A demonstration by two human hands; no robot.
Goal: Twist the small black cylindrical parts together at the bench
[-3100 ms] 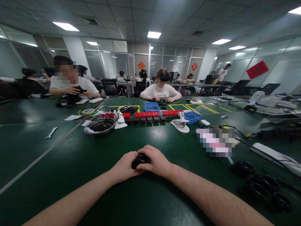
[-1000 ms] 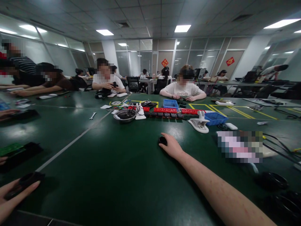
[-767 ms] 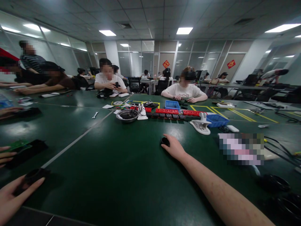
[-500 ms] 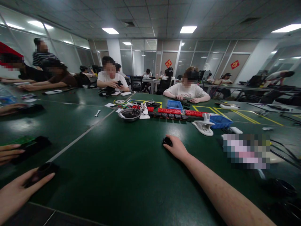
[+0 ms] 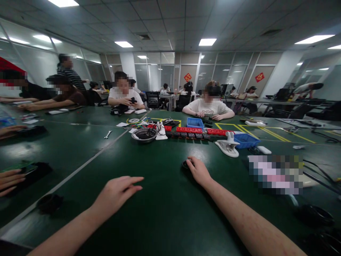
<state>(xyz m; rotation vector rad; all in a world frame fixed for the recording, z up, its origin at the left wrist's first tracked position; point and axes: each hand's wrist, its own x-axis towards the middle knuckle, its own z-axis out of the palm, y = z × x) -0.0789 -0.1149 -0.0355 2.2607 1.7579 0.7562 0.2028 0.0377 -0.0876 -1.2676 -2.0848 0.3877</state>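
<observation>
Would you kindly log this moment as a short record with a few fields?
Setting: shared green table, other people seated on the far side
Right hand: resting on a small black round part, fingers curled over it
Left hand: open, empty, hovering above the table
Left of it: black ring-shaped part lying alone on the table
Far left: another person's hand beside a black item
Centre back: metal bowl, red strips, blue bins

Green table [image 5: 149,213]: open surface between left hand [image 5: 114,193] and right hand [image 5: 198,170]. Far passage blocked by metal bowl [image 5: 144,135], red and black blocks [image 5: 190,132], white clamp [image 5: 226,146]. Near left: black round part [image 5: 49,203]. Near right: black rings [image 5: 314,215].
</observation>
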